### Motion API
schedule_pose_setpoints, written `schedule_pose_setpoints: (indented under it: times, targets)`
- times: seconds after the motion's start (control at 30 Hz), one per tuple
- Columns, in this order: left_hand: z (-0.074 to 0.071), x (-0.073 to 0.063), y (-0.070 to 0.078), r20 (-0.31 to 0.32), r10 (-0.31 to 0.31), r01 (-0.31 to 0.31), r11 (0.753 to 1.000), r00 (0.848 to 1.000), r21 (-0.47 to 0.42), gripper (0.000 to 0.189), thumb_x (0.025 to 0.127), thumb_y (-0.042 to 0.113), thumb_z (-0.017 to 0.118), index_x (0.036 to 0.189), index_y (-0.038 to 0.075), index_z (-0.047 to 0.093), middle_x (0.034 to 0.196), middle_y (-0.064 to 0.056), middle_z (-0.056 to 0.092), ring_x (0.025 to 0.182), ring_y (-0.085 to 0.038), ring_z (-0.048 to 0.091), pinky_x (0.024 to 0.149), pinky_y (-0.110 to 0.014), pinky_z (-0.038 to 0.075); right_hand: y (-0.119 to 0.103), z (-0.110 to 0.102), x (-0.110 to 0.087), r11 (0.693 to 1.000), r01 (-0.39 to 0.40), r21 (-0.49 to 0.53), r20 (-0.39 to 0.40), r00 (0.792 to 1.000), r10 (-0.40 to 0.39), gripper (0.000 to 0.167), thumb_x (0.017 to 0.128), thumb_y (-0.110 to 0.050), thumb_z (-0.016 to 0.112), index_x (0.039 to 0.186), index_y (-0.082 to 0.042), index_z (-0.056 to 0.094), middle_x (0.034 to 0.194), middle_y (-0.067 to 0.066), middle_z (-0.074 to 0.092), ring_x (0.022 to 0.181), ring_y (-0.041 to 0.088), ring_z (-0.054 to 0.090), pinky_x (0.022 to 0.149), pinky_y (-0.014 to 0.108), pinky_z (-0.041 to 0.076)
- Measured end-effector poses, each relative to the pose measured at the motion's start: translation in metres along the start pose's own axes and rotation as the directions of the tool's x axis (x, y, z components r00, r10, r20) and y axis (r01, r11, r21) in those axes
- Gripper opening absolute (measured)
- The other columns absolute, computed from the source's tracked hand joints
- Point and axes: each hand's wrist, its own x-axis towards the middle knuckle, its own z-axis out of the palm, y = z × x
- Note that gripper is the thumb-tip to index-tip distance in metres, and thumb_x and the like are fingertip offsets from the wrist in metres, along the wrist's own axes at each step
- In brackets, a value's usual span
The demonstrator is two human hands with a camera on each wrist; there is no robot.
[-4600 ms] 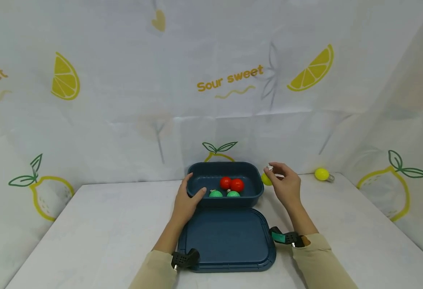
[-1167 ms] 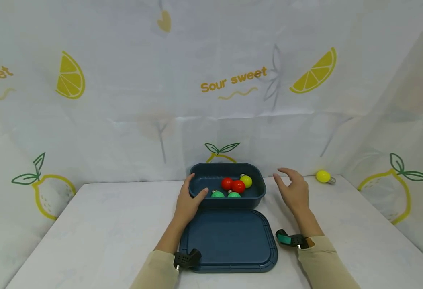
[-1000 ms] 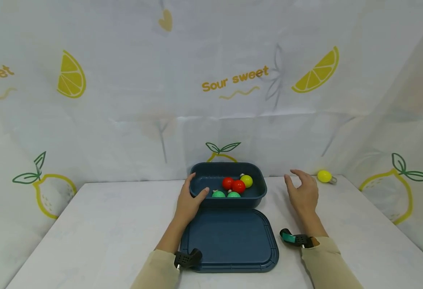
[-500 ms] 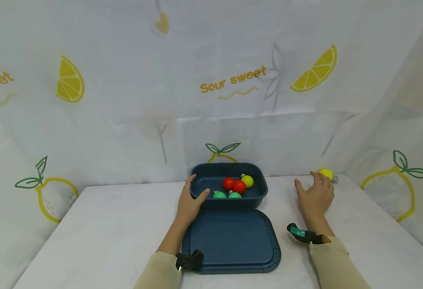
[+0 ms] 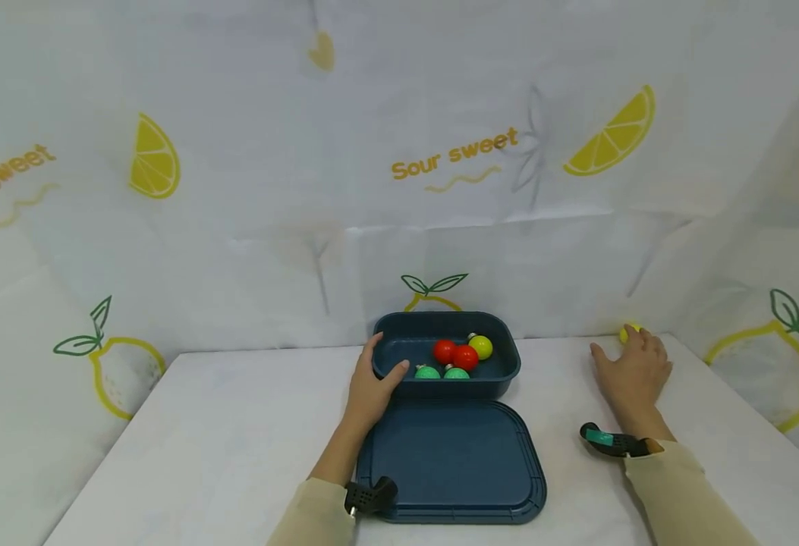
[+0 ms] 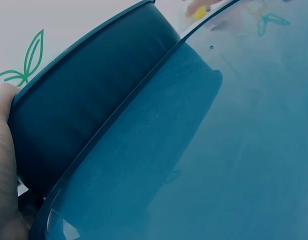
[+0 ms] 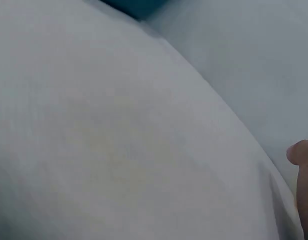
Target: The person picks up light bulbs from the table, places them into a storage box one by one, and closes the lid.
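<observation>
In the head view my left hand (image 5: 372, 390) holds the front left corner of the dark blue plastic box (image 5: 467, 389), thumb at the front rim and fingers along the left side. Inside lie two red balls, two green bulbs (image 5: 457, 373) with metal caps and a yellow bulb (image 5: 481, 347). My right hand (image 5: 634, 375) is at the far right, its fingers over another yellow light bulb (image 5: 628, 332) and its thumb held apart. Fingers hide most of this bulb, so contact is unclear. The right wrist view catches only a fingertip (image 7: 301, 152).
A dark blue lid (image 5: 450, 462) lies flat on the white table (image 5: 256, 440), directly in front of the box. Behind the table's back edge hangs a white lemon-print cloth (image 5: 269, 280).
The yellow bulb from my right hand now lies in the box. That hand has moved right to the other yellow bulb at the back. My left hand has stayed on the box.
</observation>
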Motion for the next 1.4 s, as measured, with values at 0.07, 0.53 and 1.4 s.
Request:
schedule_pose_setpoints:
  times: [0.07,0.53,1.4]
  targets:
    - [0.001,0.001,0.001,0.004,0.003,-0.003,1.000,1.000,-0.001,0.078,0.092,0.047,0.069,0.157,0.023,0.035,0.164,-0.011,0.035,0.150,-0.035,0.035,0.119,-0.062,0.030,0.005,-0.001,0.003,1.000,0.003,-0.015,0.021,1.000,-0.003,0.074,0.097,-0.031,0.061,0.153,0.008,0.031,0.158,0.037,0.025,0.150,0.055,0.015,0.117,0.077,0.006]
    - [0.001,-0.001,0.000,-0.009,0.000,0.000,1.000,1.000,-0.007,0.077,0.092,0.047,0.068,0.157,0.022,0.036,0.164,-0.010,0.035,0.151,-0.035,0.034,0.118,-0.064,0.030,0.022,-0.002,0.018,0.994,0.068,-0.084,0.078,0.995,-0.062,0.075,0.098,-0.031,0.056,0.154,0.011,0.026,0.158,0.041,0.019,0.143,0.062,0.022,0.116,0.071,0.018]
    - [0.000,0.000,-0.001,-0.010,-0.001,0.001,1.000,1.000,-0.001,0.076,0.092,0.049,0.068,0.156,0.025,0.036,0.164,-0.010,0.035,0.150,-0.036,0.035,0.118,-0.064,0.031,0.025,-0.005,0.024,0.996,0.046,-0.081,0.048,0.998,-0.042,0.047,0.101,-0.013,0.052,0.138,0.014,0.041,0.127,0.042,0.045,0.105,0.057,0.048,0.083,0.066,0.045]
